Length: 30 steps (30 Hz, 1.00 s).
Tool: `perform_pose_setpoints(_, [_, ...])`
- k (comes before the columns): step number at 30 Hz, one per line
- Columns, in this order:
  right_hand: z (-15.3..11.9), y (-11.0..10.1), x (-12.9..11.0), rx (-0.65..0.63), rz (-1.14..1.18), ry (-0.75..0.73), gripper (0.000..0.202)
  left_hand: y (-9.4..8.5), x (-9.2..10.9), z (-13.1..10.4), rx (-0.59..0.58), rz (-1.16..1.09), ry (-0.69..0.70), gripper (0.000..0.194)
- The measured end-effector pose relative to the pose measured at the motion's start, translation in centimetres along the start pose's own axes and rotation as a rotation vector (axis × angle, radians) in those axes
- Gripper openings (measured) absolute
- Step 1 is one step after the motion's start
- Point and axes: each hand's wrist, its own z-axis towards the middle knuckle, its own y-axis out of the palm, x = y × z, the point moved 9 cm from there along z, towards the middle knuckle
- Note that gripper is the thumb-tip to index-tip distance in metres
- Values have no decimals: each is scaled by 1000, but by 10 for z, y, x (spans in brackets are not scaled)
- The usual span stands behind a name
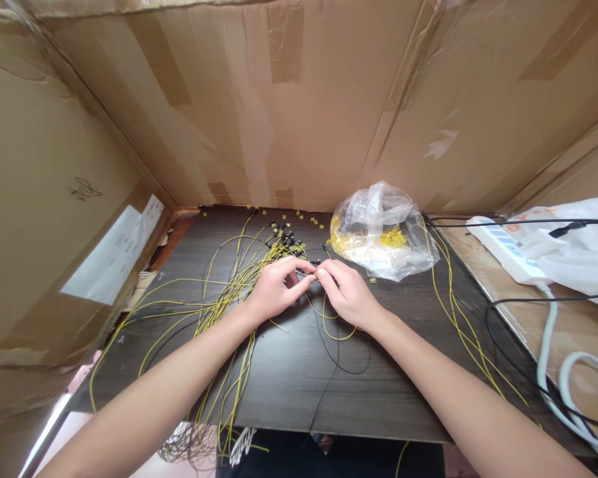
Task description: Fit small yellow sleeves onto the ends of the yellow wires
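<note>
My left hand (pixel 276 285) and my right hand (pixel 347 292) meet over the middle of the dark table, thumbs and forefingers pinched together. A tiny yellowish piece (pixel 315 273) shows between the fingertips, too small to name. A thin yellow wire (pixel 346 337) and a thin black wire (pixel 337 364) loop down below the right hand, which seems to grip their ends. Beside and beneath my left arm lies a bundle of yellow and black wires (pixel 224 305). Black connectors (pixel 286 239) at its far end rest among small yellow pieces (pixel 299 216).
A clear plastic bag (pixel 379 232) holding yellow pieces stands at the back right of the table (pixel 398 392). Further right lie a white power strip (pixel 508 249) and its cable (pixel 545 338). Cardboard walls (pixel 319 119) enclose the back and sides. More yellow wires (pixel 451 285) cross the right side.
</note>
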Motion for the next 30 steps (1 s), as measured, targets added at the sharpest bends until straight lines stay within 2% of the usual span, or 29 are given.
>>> perform_pose_setpoints(2, [0, 1, 1, -12, -14, 5, 31, 0, 1, 0, 0, 3, 2, 8])
perform_pose_setpoints(12, [0, 1, 5, -12, 8, 21, 19, 1, -4, 1, 2, -4, -40, 8])
perform_pose_setpoints(30, [0, 5, 8, -62, 14, 67, 34, 3, -2, -1, -30, 9, -18, 8])
